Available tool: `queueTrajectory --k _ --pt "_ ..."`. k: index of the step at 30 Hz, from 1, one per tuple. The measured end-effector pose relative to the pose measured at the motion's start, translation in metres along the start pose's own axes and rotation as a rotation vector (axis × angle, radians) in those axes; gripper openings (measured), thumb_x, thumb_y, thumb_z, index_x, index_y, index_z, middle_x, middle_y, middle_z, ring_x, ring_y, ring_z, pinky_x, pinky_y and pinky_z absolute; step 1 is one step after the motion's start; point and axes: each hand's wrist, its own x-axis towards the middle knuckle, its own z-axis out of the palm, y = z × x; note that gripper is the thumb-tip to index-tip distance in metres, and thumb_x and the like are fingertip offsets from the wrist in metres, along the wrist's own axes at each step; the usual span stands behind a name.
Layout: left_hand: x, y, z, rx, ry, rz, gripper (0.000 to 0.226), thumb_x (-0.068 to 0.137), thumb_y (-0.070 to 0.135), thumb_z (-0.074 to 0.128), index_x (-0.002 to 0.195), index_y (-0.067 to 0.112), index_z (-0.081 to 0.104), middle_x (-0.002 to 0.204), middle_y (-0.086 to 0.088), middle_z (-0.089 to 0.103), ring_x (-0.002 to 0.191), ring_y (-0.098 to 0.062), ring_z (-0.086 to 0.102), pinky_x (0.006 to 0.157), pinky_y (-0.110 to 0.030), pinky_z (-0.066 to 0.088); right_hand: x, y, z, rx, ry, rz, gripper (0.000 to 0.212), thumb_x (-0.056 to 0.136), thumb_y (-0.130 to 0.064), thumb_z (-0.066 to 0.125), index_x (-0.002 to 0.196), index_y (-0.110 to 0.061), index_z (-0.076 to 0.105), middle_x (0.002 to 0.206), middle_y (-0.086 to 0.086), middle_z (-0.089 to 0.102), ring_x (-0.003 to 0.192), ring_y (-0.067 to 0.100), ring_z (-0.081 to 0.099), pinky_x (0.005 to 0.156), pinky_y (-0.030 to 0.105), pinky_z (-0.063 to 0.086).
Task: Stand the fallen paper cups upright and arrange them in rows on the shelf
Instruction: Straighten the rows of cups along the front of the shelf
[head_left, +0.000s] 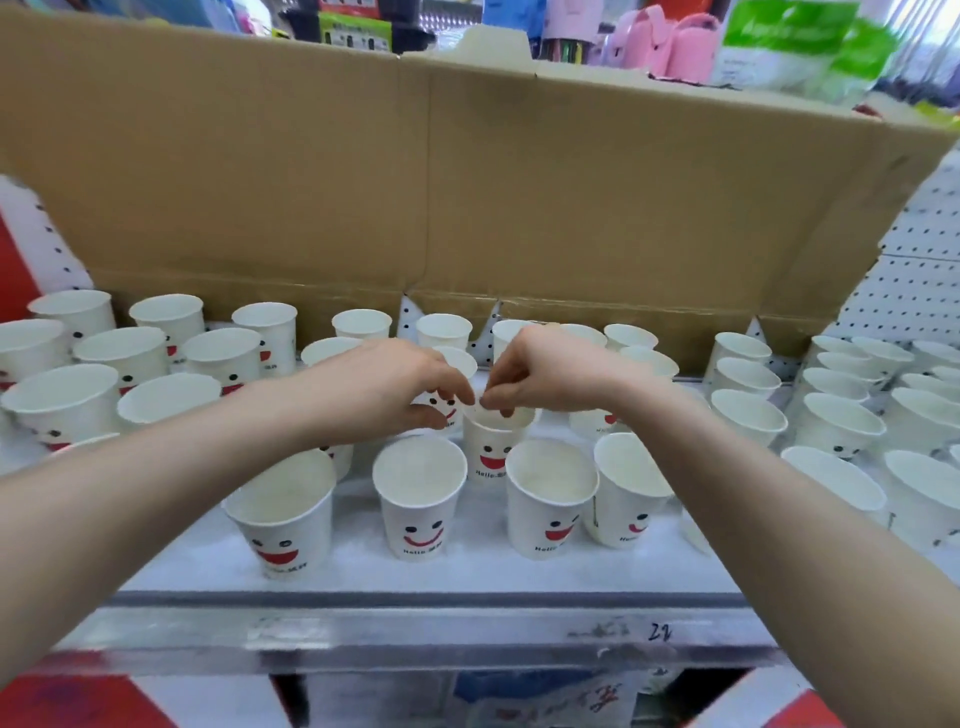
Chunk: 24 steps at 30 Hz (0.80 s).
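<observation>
- Both hands meet mid-shelf, fingertips almost touching: the left hand (395, 387) and right hand (545, 374) pinch the far rim of one upright white paper cup with a red smiling face (493, 452).
- It stands just behind the near row on the white metal shelf (363, 577).
- Pinch lightly so the thin rim does not buckle, and line the cup up with its neighbours.

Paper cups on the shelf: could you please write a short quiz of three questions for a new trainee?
1. True or false: the front-row cups lie on their sides.
2. What stands behind the cups? A. a cardboard wall; B. a glass door; C. a wire basket.
3. Fill in: the right hand pinches the ___ of a smiley cup.
Key: 1 false, they stand upright; 2 A; 3 rim.
</observation>
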Motion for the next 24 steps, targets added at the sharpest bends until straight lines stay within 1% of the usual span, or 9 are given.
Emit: queueTrajectory --k 2,4,5,8,11,14,18,20,24 --pt "0.006 0.004 0.004 -0.021 0.034 0.028 0.032 0.087 0.030 0.066 0.118 0.039 0.062 0.120 0.016 0.058 0.106 -0.008 0.055 0.081 -0.024 0.043 -0.009 0.017 -0.010 0.029 0.068 0.023 0.014 0.085 -0.029 0.067 0.077 -0.024 0.077 0.068 -0.011 0.071 0.057 0.000 0.056 0.050 0.013 0.043" --pt "0.013 0.010 0.008 -0.038 0.053 0.062 0.030 0.083 0.028 0.071 0.112 0.036 0.066 0.117 0.013 0.059 0.105 -0.009 0.056 0.085 -0.029 0.047 -0.019 0.033 -0.020 0.042 0.095 0.035 0.011 0.084 -0.025 0.068 0.082 -0.025 0.078 0.073 -0.012 0.073 0.072 0.005 0.064 0.065 0.024 0.052" --pt "0.016 0.013 0.010 -0.037 0.046 0.069 0.029 0.083 0.028 0.071 0.111 0.034 0.068 0.116 0.013 0.060 0.104 -0.009 0.056 0.085 -0.030 0.047 -0.024 0.040 -0.022 0.049 0.087 0.039 0.011 0.084 -0.024 0.068 0.083 -0.026 0.079 0.074 -0.013 0.073 0.076 0.006 0.065 0.068 0.027 0.054" --pt "0.025 0.021 0.015 0.008 0.007 0.057 0.022 0.085 0.031 0.069 0.107 0.033 0.069 0.107 0.014 0.063 0.101 -0.009 0.056 0.083 -0.032 0.048 -0.037 0.057 -0.024 0.054 0.081 0.045 0.009 0.083 -0.022 0.070 0.082 -0.028 0.078 0.077 -0.015 0.072 0.078 0.006 0.065 0.067 0.026 0.056" --pt "0.028 0.020 0.018 0.095 -0.006 0.008 0.013 0.085 0.030 0.068 0.098 0.028 0.071 0.092 0.011 0.068 0.090 -0.015 0.061 0.074 -0.034 0.050 -0.040 0.079 -0.029 -0.062 0.155 0.064 0.012 0.083 -0.019 0.069 0.087 -0.026 0.077 0.085 -0.012 0.073 0.080 0.008 0.063 0.071 0.025 0.052" --pt "0.022 0.017 0.012 0.084 -0.014 -0.051 0.014 0.083 0.027 0.071 0.097 0.027 0.074 0.092 0.009 0.071 0.088 -0.014 0.063 0.074 -0.029 0.050 -0.035 0.104 -0.032 -0.194 0.181 0.120 0.011 0.083 -0.020 0.070 0.091 -0.024 0.076 0.088 -0.007 0.073 0.079 0.013 0.062 0.073 0.027 0.051" --pt "0.011 0.011 0.008 0.072 -0.025 -0.151 0.017 0.081 0.025 0.073 0.098 0.030 0.074 0.093 0.010 0.070 0.089 -0.012 0.063 0.076 -0.030 0.051 -0.025 0.120 -0.026 -0.300 0.178 0.120 0.016 0.080 -0.031 0.073 0.094 -0.024 0.074 0.086 -0.004 0.069 0.082 0.018 0.056 0.067 0.030 0.048" --pt "0.007 0.008 0.008 0.076 -0.020 -0.192 0.017 0.080 0.026 0.074 0.097 0.031 0.073 0.092 0.011 0.069 0.088 -0.012 0.062 0.077 -0.034 0.052 -0.021 0.120 -0.023 -0.312 0.173 0.120 0.014 0.079 -0.030 0.073 0.091 -0.022 0.074 0.085 -0.001 0.069 0.082 0.020 0.058 0.066 0.030 0.050" --pt "0.002 0.007 0.009 0.104 -0.019 -0.239 0.017 0.080 0.026 0.074 0.096 0.032 0.073 0.090 0.011 0.069 0.087 -0.013 0.060 0.077 -0.034 0.051 -0.014 0.115 -0.018 -0.315 0.137 0.117 0.007 0.077 -0.022 0.068 0.079 -0.017 0.074 0.079 0.003 0.070 0.074 0.023 0.063 0.064 0.033 0.054"
